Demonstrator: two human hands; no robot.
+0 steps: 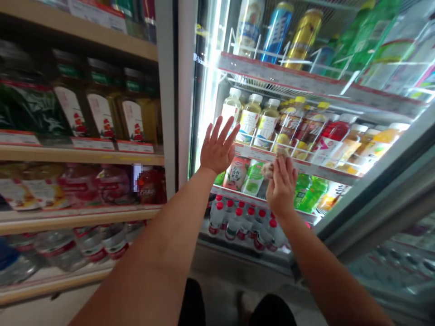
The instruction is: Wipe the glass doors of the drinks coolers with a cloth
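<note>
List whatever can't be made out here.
All in the head view:
Much of the pale cloth: covered by the right hand.
The left hand's palm, and whether it touches anything: hidden by the back of that hand.
Print on the upper shelf strip: blurred and too small.
The top of the large green bottle: cut off by the upper edge.

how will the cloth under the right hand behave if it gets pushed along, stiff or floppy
The cloth is probably floppy, since it looks bunched and creased around the fingers of the right hand. It seems likely to be light, being just a small wad. Its uneven, crumpled shape suggests it would drag or fold rather than roll.
</note>
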